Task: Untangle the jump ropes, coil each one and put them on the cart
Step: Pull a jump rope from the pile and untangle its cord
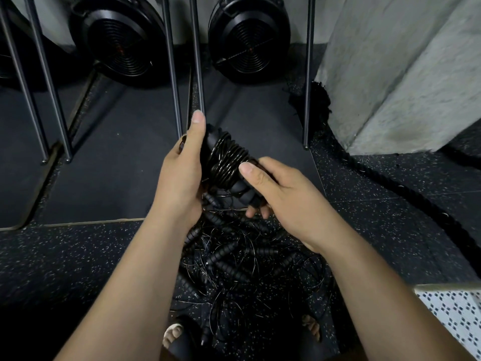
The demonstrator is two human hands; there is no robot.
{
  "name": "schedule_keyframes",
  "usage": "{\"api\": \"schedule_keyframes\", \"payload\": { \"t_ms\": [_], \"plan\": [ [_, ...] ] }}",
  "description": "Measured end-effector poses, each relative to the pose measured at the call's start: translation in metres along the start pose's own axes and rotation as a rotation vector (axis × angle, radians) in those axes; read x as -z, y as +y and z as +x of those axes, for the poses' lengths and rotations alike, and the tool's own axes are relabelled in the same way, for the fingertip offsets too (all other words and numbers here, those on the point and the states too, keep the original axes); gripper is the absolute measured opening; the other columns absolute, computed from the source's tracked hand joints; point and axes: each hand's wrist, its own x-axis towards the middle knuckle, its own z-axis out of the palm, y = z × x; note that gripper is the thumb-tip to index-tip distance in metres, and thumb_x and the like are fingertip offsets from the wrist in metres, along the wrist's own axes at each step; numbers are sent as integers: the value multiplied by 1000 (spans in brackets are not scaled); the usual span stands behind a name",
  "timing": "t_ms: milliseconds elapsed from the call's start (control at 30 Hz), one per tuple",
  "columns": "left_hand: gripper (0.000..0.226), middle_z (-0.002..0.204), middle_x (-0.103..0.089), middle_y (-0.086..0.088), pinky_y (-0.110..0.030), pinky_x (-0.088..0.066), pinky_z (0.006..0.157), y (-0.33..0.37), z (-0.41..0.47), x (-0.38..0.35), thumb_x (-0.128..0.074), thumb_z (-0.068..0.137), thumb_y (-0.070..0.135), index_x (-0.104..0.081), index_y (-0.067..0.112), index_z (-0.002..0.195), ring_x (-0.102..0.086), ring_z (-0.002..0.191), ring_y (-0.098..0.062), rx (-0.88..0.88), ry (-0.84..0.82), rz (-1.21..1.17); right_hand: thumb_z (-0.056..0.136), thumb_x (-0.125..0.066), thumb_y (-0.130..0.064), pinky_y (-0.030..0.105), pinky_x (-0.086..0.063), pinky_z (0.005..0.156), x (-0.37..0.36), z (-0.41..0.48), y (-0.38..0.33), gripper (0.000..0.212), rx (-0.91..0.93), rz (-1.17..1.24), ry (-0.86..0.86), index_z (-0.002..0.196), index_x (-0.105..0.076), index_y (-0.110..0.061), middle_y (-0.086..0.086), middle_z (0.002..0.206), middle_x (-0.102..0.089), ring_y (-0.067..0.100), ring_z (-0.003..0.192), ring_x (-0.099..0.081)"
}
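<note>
Left hand (182,173) and right hand (281,194), fingers clamped round a coiled jump rope (227,157).

Left hand (179,173) fingers behind rope coil (226,157)

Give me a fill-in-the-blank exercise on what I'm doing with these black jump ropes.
1. The left hand and right hand together grip ____ coiled black jump rope.
2. The tangled pile of black jump ropes lies on the speckled dark ____.
3. The thick black braided rope runs along the person's ____ side.
Missing words: one; floor; right.
</note>
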Motion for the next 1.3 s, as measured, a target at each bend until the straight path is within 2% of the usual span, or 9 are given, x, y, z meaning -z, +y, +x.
{"api": "schedule_keyframes", "payload": {
  "t_ms": [267,433,567,800,933,1000,1067,1167,1300],
  "plan": [
    [91,129,-71,-25,-51,-57,104,4,1,7,-58,89,74,-57,-4,137,-72,118,-40,-67,-131,23,110,-54,-45,31,-40,55,5,-3,-5,48,-46,363,-46,105,-64,1,17,86,-73,22,61,-59],
    [73,106,-77,-7,-56,-54,105,1,4,7,-64,89,74,-71,8,119,-75,99,-27,-65,-73,64,109,-56,-44,32,-45,57,-2,-3,-5,51,-59,344,-34,117,-57,6,18,90,-74,24,64,-65],
    [58,96,-78,1,-56,-59,101,-4,8,9,-65,89,78,-74,21,98,-77,98,-24,-166,6,210,107,-61,-42,37,-51,62,-7,-3,3,33,-53,137,-91,114,-52,-11,6,92,-77,28,77,-75],
    [39,120,-71,23,-40,-50,111,1,-12,-3,-51,100,72,-62,47,129,-65,115,4,-356,-29,537,98,-77,-39,45,-57,105,13,-23,-17,52,-94,32,-146,139,-46,-31,-3,110,-82,15,107,-78],
    [45,116,-71,17,-40,-55,103,14,-40,-23,-60,96,69,-52,40,129,-68,105,2,-374,-112,595,101,-73,-20,16,-60,80,32,-54,-43,27,-111,210,-193,109,-55,-40,-23,83,-79,-6,89,-75],
    [43,104,-73,11,-41,-58,94,20,-51,-30,-64,94,68,-52,36,119,-71,95,-3,-381,-125,580,103,-70,-31,36,-62,99,39,-68,-51,13,-126,245,-166,114,-67,-35,-13,106,-82,5,106,-77],
    [38,101,-73,12,-38,-57,90,33,-77,-46,-60,96,69,-56,36,113,-69,93,-3,-428,-179,608,104,-68,-36,52,-57,108,51,-94,-70,26,-122,252,-56,128,-70,-25,-1,126,-78,19,118,-75],
    [30,113,-71,24,-32,-51,99,52,-113,-70,-50,104,64,-65,43,118,-65,106,5,-482,-283,588,104,-69,-34,53,-59,104,67,-129,-93,34,-106,221,50,134,-67,-19,1,128,-77,23,117,-75],
    [35,126,-67,29,-31,-48,109,69,-156,-100,-54,100,67,-61,54,132,-61,117,11,-498,-442,556,99,-75,-28,53,-61,98,97,-174,-124,40,-69,164,151,136,-60,-35,3,124,-78,25,111,-78]
  ]
}}
